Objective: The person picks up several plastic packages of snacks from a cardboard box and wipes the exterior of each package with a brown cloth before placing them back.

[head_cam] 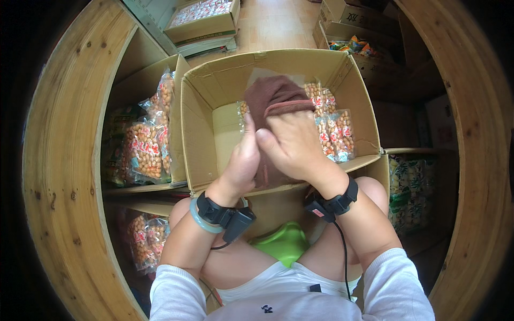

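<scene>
Both my hands are together over an open cardboard box [196, 132], on a brown cloth [277, 90] with a pinkish edge. My right hand [295, 140] grips the cloth, its fingers partly hidden under the fold. Beside it, my left hand [243, 156] has its thumb side against the cloth; the other fingers are hidden, so its hold cannot be told. Clear plastic bags of round nuts [341, 134] lie at the right side inside the box. Part of another bag [243, 110] shows left of the cloth.
Left of the box, another carton [178, 120] stands by bagged nuts [146, 150], with more bags [148, 240] below. Green-printed packets [409, 188] are at the right. Cartons of small packets [200, 14] and colourful packets [355, 46] stand beyond. Curved wooden boards [64, 160] flank the view; a green seat [285, 242] shows below.
</scene>
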The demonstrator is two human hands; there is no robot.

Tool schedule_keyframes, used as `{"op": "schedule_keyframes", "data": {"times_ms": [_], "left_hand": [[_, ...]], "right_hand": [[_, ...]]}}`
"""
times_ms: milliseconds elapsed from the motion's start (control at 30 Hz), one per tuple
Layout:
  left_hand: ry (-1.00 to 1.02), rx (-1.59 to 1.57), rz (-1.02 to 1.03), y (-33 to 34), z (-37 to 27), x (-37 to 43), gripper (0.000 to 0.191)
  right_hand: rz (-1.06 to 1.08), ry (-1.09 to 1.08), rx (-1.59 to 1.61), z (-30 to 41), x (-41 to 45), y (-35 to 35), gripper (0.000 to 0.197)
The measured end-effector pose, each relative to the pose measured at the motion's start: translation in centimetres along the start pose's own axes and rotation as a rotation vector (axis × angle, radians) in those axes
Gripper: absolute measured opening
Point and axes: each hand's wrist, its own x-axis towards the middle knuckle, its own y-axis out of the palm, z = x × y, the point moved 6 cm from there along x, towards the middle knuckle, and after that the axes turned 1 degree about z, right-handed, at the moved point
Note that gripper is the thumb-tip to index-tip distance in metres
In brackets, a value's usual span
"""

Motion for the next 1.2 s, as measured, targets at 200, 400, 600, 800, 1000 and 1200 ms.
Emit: {"op": "schedule_keyframes", "data": {"times_ms": [200,400,600,800,1000,1200], "left_hand": [[0.145,0.211,0.056,1.1,0.2,0.2,0.055],[0.292,0.113,0.041,1.0,-1.7,0.3,0.054],[0.339,0.225,-0.051,-0.4,-2.5,0.8,0.058],[0.369,0.307,0.010,1.3,-2.1,0.5,0.054],[0.323,0.467,0.106,2.0,-0.2,0.0,0.057],[0.270,0.072,0.047,2.3,-2.1,-0.3,0.057]], "right_hand": [[-0.204,0.394,0.269,-3.6,-0.5,-0.6,0.042],[-0.294,0.534,0.713,-4.2,-0.6,1.9,0.053],[-0.104,0.376,0.126,-0.7,-2.3,3.3,0.036],[-0.067,0.332,0.049,-0.9,-2.0,2.9,0.032],[-0.364,0.534,0.795,-5.5,-1.0,0.7,0.044],[-0.330,0.661,1.168,-6.4,-1.2,3.1,0.050]]}}
